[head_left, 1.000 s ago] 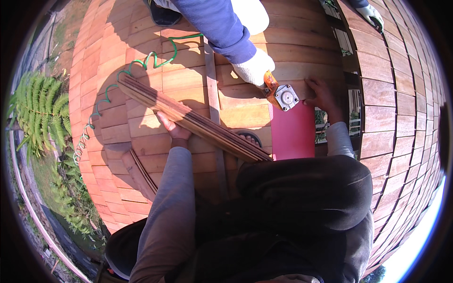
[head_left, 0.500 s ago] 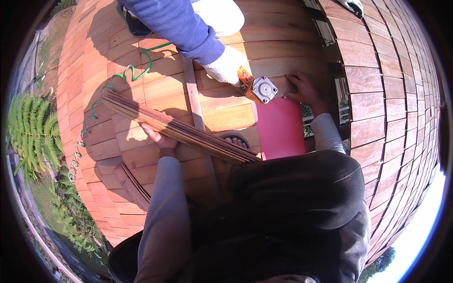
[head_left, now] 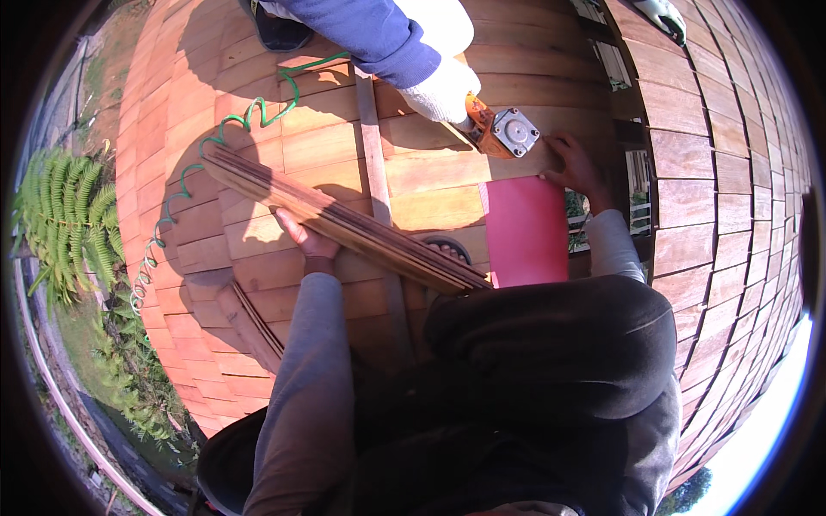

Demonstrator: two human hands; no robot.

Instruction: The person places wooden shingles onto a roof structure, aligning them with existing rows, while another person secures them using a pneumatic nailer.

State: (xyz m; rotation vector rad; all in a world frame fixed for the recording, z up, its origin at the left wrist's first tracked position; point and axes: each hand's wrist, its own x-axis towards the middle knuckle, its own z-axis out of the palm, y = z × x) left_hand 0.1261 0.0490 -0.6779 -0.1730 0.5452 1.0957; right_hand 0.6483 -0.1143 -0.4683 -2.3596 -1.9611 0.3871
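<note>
Brown, straight wooden slats point(head_left: 348, 218) fill seemingly curled left fingers point(head_left: 287, 222).

Two bare hands point(head_left: 578, 169) before me, two white gloves point(head_left: 446, 92), one orange nail gun point(head_left: 506, 132) towards one o'clock, one pink sheet point(head_left: 527, 232), one green hose point(head_left: 258, 110) at ten, two wood-slat stacks point(head_left: 344, 213)

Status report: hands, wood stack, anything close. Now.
Left hand grips wood stack. Right hand by red sheet's far edge. Orange tool near right hand.
</note>
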